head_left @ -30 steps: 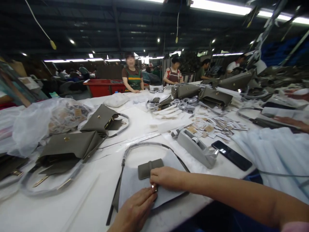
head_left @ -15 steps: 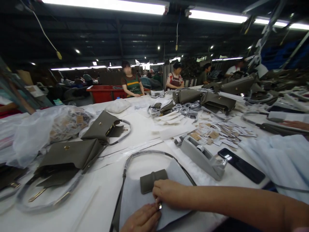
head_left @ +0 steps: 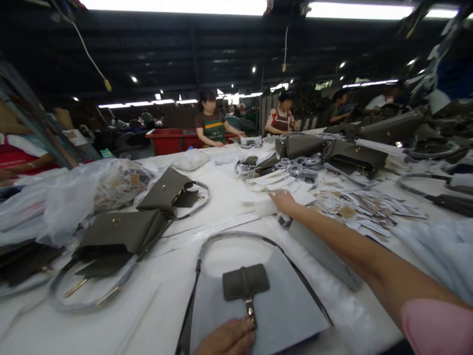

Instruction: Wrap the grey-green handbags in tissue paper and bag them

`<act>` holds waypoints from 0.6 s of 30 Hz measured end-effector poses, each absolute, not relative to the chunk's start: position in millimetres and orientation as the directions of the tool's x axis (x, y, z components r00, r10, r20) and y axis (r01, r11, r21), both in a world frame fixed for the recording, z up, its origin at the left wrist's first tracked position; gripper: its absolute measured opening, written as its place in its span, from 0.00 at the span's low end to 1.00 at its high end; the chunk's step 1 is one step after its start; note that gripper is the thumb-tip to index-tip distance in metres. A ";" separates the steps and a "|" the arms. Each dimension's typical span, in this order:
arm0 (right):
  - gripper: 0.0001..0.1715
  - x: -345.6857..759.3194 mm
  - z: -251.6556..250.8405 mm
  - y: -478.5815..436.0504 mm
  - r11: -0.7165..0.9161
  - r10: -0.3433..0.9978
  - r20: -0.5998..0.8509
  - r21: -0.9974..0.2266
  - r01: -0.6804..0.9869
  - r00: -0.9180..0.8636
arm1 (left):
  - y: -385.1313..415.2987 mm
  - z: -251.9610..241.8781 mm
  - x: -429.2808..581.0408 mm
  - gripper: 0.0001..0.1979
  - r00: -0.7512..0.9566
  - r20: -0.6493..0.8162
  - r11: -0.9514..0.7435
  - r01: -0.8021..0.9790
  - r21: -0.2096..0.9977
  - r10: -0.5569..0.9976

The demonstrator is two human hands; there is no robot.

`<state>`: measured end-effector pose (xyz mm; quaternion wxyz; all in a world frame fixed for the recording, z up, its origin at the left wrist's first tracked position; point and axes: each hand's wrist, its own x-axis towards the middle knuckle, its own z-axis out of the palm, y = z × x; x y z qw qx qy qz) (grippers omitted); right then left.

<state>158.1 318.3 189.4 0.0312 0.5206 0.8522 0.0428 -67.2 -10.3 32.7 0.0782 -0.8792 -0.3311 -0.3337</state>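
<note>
A grey handbag (head_left: 281, 315) lies flat at the near edge of the white table (head_left: 221, 197), wrapped in pale paper, its strap (head_left: 229, 239) looped behind it. A small olive leather flap (head_left: 246, 282) with a metal clasp (head_left: 251, 311) rests on top. My left hand (head_left: 226, 338) lies on the bag just below the clasp, fingers curled, only partly in view. My right hand (head_left: 283, 201) reaches far forward, fingers stretched flat onto white paper sheets (head_left: 275, 185) in the middle of the table. My forearm passes over the grey tape dispenser (head_left: 325, 254).
Olive bags (head_left: 121, 231) with straps lie at left beside a plastic sack of tags (head_left: 111, 185). Loose paper tags (head_left: 365, 207) and tape rolls (head_left: 303, 165) lie to the right, more bags (head_left: 354, 155) behind. Other people stand across the table near a red bin (head_left: 170, 140).
My right hand left the clasp and stretched forward to the white paper sheets. The leather flap now lies uncovered. My left hand stays at the bag's near edge.
</note>
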 end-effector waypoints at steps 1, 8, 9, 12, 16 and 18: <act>0.20 161.1 189.6 321.1 0.455 0.890 -0.026 0.131 0.881 -0.456 | -19.0 43.6 -67.5 0.18 0.574 0.573 -0.758 0.638 0.135 0.585; 0.18 161.2 207.7 273.7 0.624 0.775 0.017 0.134 0.769 -0.632 | -33.3 86.7 -65.3 0.19 0.510 0.471 -0.686 0.628 0.367 0.720; 0.20 159.7 209.3 252.3 0.676 0.729 0.050 0.105 0.730 -0.682 | -32.5 87.5 -64.5 0.19 0.509 0.471 -0.685 0.627 0.370 0.721; 0.20 154.9 201.1 176.6 0.882 0.469 0.163 -0.048 0.468 -0.868 | -31.8 88.4 -63.2 0.18 0.511 0.466 -0.685 0.623 0.377 0.722; 0.21 149.7 162.8 96.1 0.964 0.258 0.188 -0.109 0.241 -0.948 | -35.2 85.1 -63.7 0.19 0.513 0.431 -0.667 0.635 0.391 0.742; 0.21 149.9 142.3 75.3 0.961 0.258 0.173 -0.143 0.235 -0.950 | -37.7 81.4 -64.2 0.19 0.500 0.412 -0.644 0.657 0.391 0.761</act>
